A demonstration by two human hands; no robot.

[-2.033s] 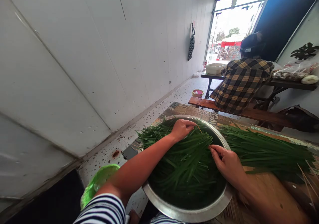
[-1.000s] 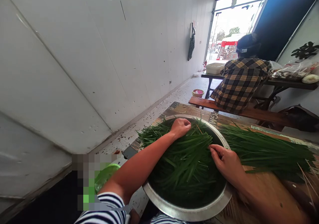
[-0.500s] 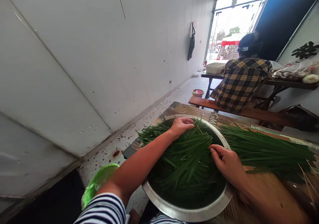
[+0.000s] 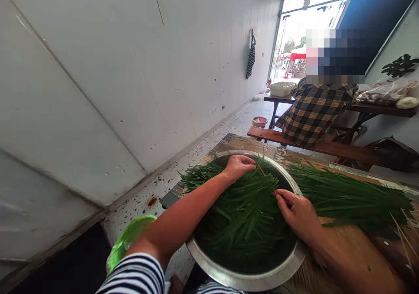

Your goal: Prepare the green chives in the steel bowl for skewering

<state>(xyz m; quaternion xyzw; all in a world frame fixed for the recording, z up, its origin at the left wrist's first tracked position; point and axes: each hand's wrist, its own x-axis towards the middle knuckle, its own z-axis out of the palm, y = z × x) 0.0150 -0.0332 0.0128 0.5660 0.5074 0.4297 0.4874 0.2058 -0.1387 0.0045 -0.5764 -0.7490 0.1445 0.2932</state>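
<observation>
A wide metal basin (image 4: 244, 281) stands in front of me, filled with long flat green chive leaves (image 4: 242, 215). A thin wooden skewer (image 4: 261, 169) slants across the bunch, partly covered by leaves. My right hand (image 4: 296, 211), at the basin's right rim, pinches the skewer's near end between thumb and fingers. My left hand (image 4: 238, 167) reaches over the far side of the basin with its fingers closed by the skewer's far end. Whether those fingertips hold a leaf or the skewer itself is hidden.
More chives (image 4: 350, 198) lie on the cardboard-covered table (image 4: 242, 143) at right, with loose skewers (image 4: 404, 241) beside them. A green-lined bin (image 4: 126, 241) stands at lower left. Ahead, a person in a plaid shirt (image 4: 317, 111) sits on a wooden bench (image 4: 347, 152).
Almost nothing differs. Both hands keep their grip and place over the basin, and the leaves between them have barely shifted.
</observation>
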